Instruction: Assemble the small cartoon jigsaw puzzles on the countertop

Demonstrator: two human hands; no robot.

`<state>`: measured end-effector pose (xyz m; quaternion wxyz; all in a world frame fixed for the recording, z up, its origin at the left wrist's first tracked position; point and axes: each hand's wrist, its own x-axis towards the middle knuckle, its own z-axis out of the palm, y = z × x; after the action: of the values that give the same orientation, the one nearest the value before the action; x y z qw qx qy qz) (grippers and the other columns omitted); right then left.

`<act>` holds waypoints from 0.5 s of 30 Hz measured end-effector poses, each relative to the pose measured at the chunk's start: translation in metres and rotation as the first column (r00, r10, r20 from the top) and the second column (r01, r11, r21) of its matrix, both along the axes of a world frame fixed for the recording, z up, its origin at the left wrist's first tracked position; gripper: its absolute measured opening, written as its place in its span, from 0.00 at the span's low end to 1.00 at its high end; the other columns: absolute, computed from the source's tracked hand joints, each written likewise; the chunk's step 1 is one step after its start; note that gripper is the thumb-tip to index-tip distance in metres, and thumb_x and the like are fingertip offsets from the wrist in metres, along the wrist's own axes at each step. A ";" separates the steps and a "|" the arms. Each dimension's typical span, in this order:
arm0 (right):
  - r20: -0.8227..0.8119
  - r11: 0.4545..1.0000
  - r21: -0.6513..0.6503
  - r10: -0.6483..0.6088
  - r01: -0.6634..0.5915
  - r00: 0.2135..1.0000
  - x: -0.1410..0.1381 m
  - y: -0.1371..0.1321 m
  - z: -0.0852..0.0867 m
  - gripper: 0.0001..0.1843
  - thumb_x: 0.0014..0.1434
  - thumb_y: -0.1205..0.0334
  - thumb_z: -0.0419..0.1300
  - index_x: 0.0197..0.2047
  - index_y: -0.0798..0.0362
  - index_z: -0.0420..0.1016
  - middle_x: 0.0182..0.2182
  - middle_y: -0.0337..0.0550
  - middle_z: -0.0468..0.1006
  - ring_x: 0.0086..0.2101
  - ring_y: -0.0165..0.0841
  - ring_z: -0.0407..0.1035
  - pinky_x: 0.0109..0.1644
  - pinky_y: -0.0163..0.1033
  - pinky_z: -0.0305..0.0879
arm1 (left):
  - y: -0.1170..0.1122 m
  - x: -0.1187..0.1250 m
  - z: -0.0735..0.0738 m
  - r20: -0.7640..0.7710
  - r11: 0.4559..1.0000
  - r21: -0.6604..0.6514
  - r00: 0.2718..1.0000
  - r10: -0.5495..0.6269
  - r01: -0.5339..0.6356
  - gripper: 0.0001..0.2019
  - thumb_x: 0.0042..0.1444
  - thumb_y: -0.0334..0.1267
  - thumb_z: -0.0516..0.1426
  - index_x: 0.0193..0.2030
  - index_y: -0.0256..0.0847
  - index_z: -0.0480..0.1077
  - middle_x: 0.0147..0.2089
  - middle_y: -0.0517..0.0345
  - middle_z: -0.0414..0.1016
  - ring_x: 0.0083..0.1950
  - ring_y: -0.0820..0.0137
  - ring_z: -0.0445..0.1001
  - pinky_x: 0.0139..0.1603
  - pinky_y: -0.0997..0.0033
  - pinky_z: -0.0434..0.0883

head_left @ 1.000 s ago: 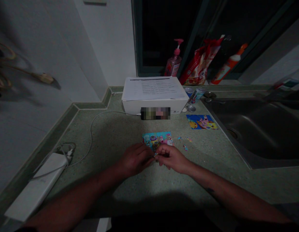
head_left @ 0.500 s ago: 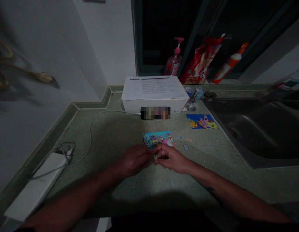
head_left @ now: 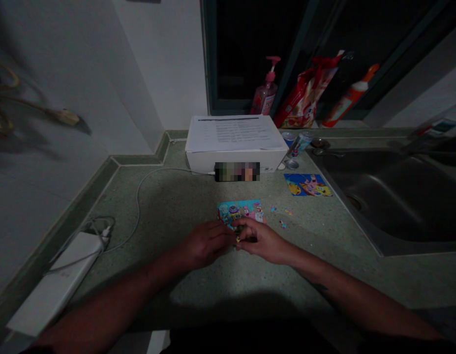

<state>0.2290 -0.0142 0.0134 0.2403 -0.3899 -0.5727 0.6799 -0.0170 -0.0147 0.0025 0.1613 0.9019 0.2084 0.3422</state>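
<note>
Small multicolour jigsaw pc [head_left: 237, 239], pinched betw. closed L hand [head_left: 207, 244] & closed R hand [head_left: 262, 241], just over near edge of cartoon puzzle [head_left: 238, 211] on counter [head_left: 168, 206]; loose pcs [head_left: 283, 224] to right

The left forearm [head_left: 113, 290] and the right forearm [head_left: 346, 295] are bare down to the left hand [head_left: 207, 243] and the right hand [head_left: 262, 241]; a small dark mark [head_left: 320, 287], perhaps a tattoo, shows midway along the right forearm; dark clothing [head_left: 250, 339] runs along the near edge of the view, its details lost in shadow.
</note>
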 end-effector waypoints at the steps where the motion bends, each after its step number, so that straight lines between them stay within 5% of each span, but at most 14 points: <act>1: -0.001 1.000 0.010 -0.004 0.004 1.000 0.001 0.000 0.000 0.27 0.56 0.64 0.72 0.57 0.46 0.69 0.30 0.32 0.80 0.32 0.34 0.75 0.37 0.40 0.67 | 0.000 0.000 0.000 0.007 1.000 0.006 1.000 0.001 -0.001 0.07 0.74 0.32 0.57 0.54 0.46 0.73 0.47 0.51 0.85 0.46 0.62 0.84 0.45 0.61 0.82; 15: 0.092 0.987 0.156 0.017 -0.031 0.996 0.002 0.000 0.001 0.14 0.62 0.62 0.69 0.50 0.46 0.73 0.32 0.35 0.81 0.33 0.35 0.77 0.38 0.42 0.70 | 0.000 0.002 -0.001 0.002 0.998 -0.035 0.998 0.058 -0.057 0.04 0.75 0.35 0.56 0.46 0.46 0.72 0.41 0.55 0.83 0.39 0.65 0.82 0.38 0.63 0.78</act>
<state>0.2313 -0.0137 0.0144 0.2357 -0.3932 -0.6395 0.6171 -0.0153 -0.0143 0.0014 0.1675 0.8920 0.2400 0.3444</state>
